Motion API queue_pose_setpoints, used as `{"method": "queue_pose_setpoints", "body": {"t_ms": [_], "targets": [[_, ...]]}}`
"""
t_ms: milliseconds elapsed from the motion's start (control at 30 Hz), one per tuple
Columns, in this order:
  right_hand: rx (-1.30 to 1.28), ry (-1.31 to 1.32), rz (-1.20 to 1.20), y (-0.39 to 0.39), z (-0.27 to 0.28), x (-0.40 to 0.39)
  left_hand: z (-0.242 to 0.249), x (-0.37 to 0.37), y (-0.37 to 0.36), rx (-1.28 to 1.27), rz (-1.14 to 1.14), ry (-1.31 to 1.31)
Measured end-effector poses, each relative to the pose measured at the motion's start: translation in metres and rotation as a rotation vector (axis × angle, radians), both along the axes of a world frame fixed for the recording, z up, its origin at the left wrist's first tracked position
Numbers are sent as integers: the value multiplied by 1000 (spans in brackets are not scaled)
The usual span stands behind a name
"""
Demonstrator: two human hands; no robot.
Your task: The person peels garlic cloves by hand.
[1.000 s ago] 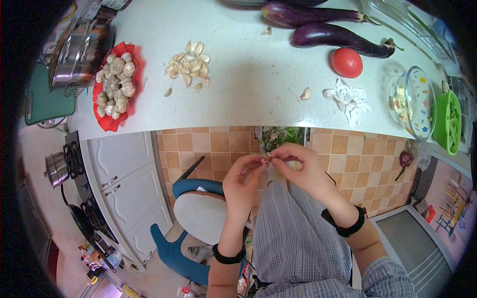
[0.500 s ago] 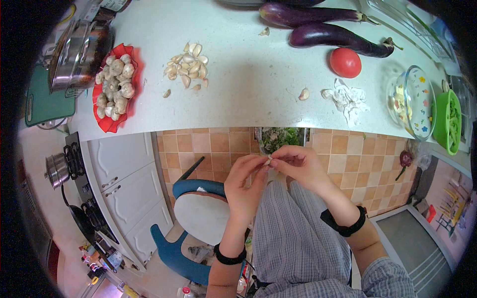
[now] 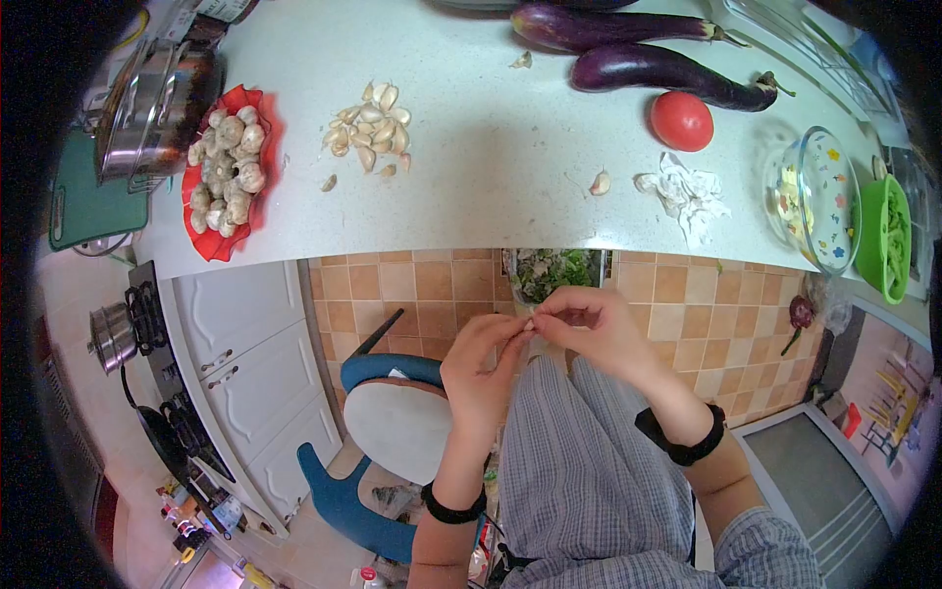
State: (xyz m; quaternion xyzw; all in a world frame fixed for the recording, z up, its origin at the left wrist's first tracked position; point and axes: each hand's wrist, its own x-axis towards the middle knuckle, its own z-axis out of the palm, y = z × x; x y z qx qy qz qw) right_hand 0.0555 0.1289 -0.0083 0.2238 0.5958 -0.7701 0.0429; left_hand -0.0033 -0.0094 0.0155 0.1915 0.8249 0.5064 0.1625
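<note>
1. Both hands meet just below the bench [image 3: 491, 196] edge, over the person's lap: the left hand [image 3: 481, 368] and the right hand [image 3: 594, 329] pinch one small garlic clove [image 3: 531, 322] between their fingertips.
2. Both grips are clenched on that clove, thumbs and forefingers tight together.
3. Just beyond the hands sits a bin of green scraps [image 3: 554, 270].
4. Up on the bench: a pile of garlic cloves [image 3: 371, 130], a red dish of mushrooms [image 3: 228, 172], a lone clove [image 3: 600, 183] beside papery peel [image 3: 687, 194].
5. Further back, two aubergines [image 3: 657, 69] and a tomato [image 3: 682, 121].
</note>
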Motion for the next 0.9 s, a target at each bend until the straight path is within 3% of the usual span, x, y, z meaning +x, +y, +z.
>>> {"method": "queue_pose_setpoints", "body": {"t_ms": [233, 567, 733, 900], "targets": [[7, -40, 116, 5, 3, 0, 2, 4, 1, -58, 35, 11], [-15, -42, -4, -2, 0, 2, -1, 3, -1, -11, 59, -98], [37, -36, 64, 4, 3, 1, 5, 3, 0, -145, -17, 79], [170, -24, 142, 5, 7, 1, 8, 6, 0, -200, -48, 90]]}}
